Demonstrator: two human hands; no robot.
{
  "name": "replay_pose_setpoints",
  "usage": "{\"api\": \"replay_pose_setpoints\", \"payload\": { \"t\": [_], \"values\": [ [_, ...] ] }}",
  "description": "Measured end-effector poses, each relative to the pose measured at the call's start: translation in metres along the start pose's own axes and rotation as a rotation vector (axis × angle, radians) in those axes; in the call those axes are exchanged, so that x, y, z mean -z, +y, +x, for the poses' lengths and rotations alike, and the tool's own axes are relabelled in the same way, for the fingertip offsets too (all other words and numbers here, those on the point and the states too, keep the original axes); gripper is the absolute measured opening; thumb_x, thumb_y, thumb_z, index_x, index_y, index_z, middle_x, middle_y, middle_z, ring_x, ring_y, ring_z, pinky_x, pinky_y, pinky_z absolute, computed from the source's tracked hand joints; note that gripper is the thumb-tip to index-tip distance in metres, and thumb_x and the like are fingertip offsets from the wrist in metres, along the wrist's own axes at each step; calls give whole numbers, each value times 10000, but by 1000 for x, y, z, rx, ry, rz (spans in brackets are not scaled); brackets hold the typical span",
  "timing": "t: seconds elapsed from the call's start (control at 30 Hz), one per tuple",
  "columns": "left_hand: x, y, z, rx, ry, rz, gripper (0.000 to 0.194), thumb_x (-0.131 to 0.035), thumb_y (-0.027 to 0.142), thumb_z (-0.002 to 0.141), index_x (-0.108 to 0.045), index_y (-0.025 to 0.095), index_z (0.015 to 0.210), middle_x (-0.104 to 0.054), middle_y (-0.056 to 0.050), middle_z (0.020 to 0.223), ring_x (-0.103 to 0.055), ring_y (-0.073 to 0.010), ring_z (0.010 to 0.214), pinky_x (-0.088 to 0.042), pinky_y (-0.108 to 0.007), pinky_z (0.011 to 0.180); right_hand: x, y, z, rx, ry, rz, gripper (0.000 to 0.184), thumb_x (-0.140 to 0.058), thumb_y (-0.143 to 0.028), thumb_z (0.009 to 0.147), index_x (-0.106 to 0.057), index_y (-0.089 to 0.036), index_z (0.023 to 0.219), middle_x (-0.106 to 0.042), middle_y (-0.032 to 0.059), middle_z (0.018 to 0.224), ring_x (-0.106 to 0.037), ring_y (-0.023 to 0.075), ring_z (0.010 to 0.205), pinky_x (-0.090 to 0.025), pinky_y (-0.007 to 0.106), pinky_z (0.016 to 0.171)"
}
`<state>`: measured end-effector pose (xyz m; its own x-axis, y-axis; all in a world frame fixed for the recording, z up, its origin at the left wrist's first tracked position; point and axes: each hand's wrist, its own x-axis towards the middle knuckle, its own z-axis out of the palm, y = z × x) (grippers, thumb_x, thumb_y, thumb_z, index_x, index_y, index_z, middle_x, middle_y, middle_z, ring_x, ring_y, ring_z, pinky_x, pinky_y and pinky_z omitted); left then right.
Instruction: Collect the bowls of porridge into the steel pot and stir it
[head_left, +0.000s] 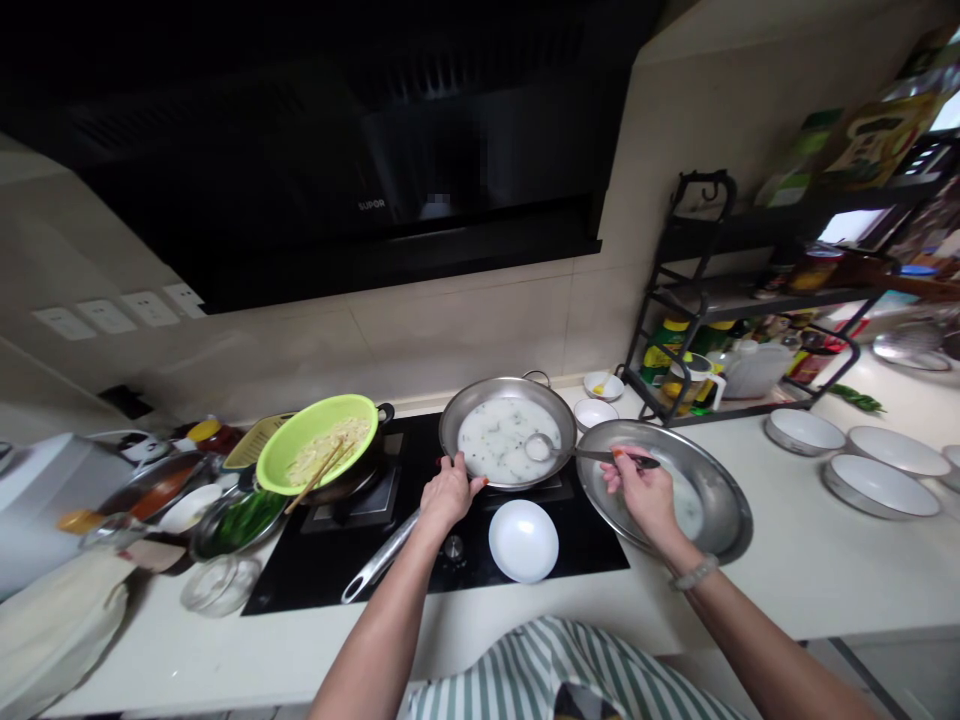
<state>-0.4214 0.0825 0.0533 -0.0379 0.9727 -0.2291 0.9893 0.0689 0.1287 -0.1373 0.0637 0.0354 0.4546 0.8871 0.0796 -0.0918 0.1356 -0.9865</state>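
Observation:
A steel wok (450, 425) on the cooktop holds a milky white soup with dark green bits. My left hand (448, 494) is at its front-left edge, closed over the inner end of the long metal handle (384, 552); the fingers are partly hidden. My right hand (645, 492) grips the dark handle of a ladle (538, 447), whose bowl sits in the soup. Beneath my right hand is a wide steel basin (726, 500) with some of the same white liquid. A white bowl (523, 541) stands in front of the wok.
To the left are a green colander (274, 455) with pale food and chopsticks, and a bowl of green vegetables (244, 520). Small white dishes (596, 413) sit behind the basin. Right of it are several white bowls (804, 432) and a black rack (701, 300). A range hood (360, 150) overhangs.

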Motion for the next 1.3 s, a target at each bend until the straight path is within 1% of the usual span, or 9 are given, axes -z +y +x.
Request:
{"api": "replay_pose_setpoints", "payload": {
  "t": [0.13, 0.33, 0.53, 0.67, 0.8, 0.93, 1.1, 1.2, 1.3],
  "values": [
    [-1, 0, 0, 0, -3, 10, 596, -376, 547, 910, -333, 208, 1399, -465, -184, 1331, -624, -297, 1063, -484, -376, 798, 1, 4, 2, -48, 53, 58, 365, -750, -476, 652, -586, -200, 827, -636, 19, 539, -615, 193, 481, -460, 264, 374],
    [-2, 0, 1, -9, 14, 12, 578, -383, 536, 912, -353, 199, 1380, -467, -189, 1329, -630, -301, 1056, -489, -377, 790, 2, 3, 4, -64, 81, 102, 321, -744, -425, 660, -575, -205, 824, -638, 17, 536, -616, 186, 490, -452, 249, 371],
    [-2, -1, 1, -14, 22, 2, 564, -393, 528, 911, -370, 196, 1366, -481, -185, 1310, -633, -302, 1048, -491, -377, 785, 5, -5, 6, -104, 93, 132, 266, -717, -372, 639, -556, -226, 791, -647, 33, 543, -617, 204, 494, -448, 273, 365],
    [0, 0, 0, -12, 15, 3, 571, -382, 529, 913, -363, 192, 1373, -486, -181, 1299, -634, -301, 1043, -492, -379, 783, 15, -15, 8, -119, 109, 175, 257, -714, -333, 595, -564, -210, 764, -641, 36, 533, -583, 179, 460, -432, 262, 361],
    [3, 1, -2, -4, 3, 13, 580, -369, 533, 916, -342, 198, 1389, -481, -177, 1307, -630, -294, 1050, -491, -377, 788, 36, -28, 13, -86, 174, 211, 258, -723, -298, 550, -617, -182, 755, -643, 48, 534, -570, 167, 457, -409, 245, 345],
    [2, 1, -2, -2, -2, 15, 584, -366, 544, 916, -337, 207, 1392, -472, -178, 1319, -631, -294, 1051, -489, -374, 788, 70, -37, 17, -79, 294, 233, 209, -719, -243, 538, -647, -183, 725, -663, 62, 561, -553, 144, 447, -389, 219, 330],
    [-2, -1, 1, -10, 7, 12, 589, -381, 542, 913, -344, 196, 1387, -463, -190, 1335, -637, -302, 1043, -488, -379, 795, 111, -25, 13, -79, 405, 144, 121, -686, -231, 583, -643, -211, 695, -640, 83, 548, -544, 134, 428, -402, 234, 354],
    [-2, -1, 0, -9, 13, 14, 592, -380, 547, 912, -341, 200, 1390, -459, -189, 1339, -633, -303, 1050, -485, -381, 803, 129, -7, 3, -12, 387, -88, 217, -705, -342, 595, -636, -221, 761, -644, 77, 564, -547, 163, 417, -456, 304, 398],
    [-2, 0, 0, -3, 5, 14, 590, -382, 551, 909, -342, 210, 1389, -465, -182, 1334, -633, -293, 1045, -484, -370, 805, 141, 12, -9, 111, 243, -348, 341, -680, -480, 604, -656, -219, 821, -645, 50, 588, -555, 192, 419, -487, 361, 441]
  ]
}}
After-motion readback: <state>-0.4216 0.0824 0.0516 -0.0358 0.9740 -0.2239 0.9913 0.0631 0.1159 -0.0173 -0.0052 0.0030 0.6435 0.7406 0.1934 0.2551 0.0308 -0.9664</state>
